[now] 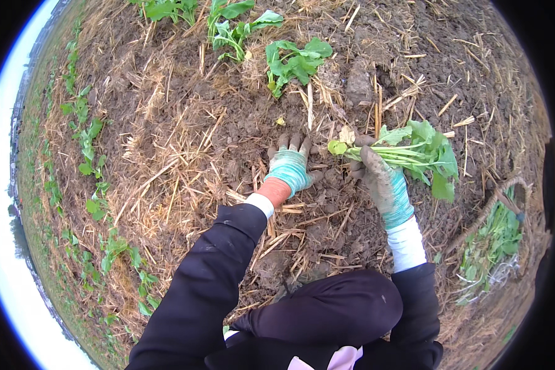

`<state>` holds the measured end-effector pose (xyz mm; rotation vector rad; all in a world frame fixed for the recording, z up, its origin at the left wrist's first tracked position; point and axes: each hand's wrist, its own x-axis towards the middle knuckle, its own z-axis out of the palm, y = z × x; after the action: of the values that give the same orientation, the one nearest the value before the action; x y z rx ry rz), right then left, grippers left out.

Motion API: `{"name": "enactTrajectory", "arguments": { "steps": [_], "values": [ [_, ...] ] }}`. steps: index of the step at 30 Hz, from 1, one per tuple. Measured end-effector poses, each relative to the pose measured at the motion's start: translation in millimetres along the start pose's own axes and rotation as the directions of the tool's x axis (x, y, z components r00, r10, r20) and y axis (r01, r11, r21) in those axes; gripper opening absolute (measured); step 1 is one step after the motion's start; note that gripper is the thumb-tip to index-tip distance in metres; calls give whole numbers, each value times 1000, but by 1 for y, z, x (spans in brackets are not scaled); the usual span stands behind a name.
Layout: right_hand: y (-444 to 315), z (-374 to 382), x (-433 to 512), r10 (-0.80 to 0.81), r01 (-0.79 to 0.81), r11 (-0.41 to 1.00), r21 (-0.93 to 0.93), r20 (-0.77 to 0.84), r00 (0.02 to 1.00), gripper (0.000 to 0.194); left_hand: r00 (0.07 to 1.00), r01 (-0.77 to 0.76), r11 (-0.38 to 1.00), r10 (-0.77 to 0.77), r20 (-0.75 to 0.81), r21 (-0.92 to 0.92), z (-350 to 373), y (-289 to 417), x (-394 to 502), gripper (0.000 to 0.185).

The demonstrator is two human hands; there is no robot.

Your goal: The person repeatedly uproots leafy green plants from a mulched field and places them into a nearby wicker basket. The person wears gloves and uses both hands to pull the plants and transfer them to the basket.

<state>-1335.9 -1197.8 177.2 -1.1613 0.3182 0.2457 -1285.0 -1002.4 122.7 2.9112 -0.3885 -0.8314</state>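
My left hand, in a teal knit glove with muddy grey fingers, rests on the brown soil with its fingers spread. It holds nothing. In my right hand, gloved the same way, is a bunch of leafy green seedlings. The fingers close around the pale stems, and the broad leaves hang out to the right. A yellowed leaf shows at the left end of the bunch. The roots are not clearly visible. Both hands are low over the ground before my bent knee.
Leafy plants stand in a line at the top. Another green row runs down the left. Dry straw litters the soil. At the right, a basket with a curved handle holds more green seedlings and some clear plastic.
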Motion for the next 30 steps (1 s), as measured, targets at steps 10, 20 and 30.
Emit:
{"name": "enactTrajectory", "arguments": {
  "steps": [10, 20, 30],
  "values": [
    [13, 5, 18, -5, 3, 999, -33, -57, 998, 28, 994, -22, 994, 10, 109, 109, -15, 9, 9, 90],
    [27, 3, 7, 63, -68, 997, -34, -142, 988, 27, 933, -51, 994, 15, 361, 92, -16, 3, 27, 101],
    [29, -7, -1, 28, -28, 1000, 3, -128, 991, 32, 970, -104, 995, 103, 223, -7, -8, 4, 12, 77]
  ]
}}
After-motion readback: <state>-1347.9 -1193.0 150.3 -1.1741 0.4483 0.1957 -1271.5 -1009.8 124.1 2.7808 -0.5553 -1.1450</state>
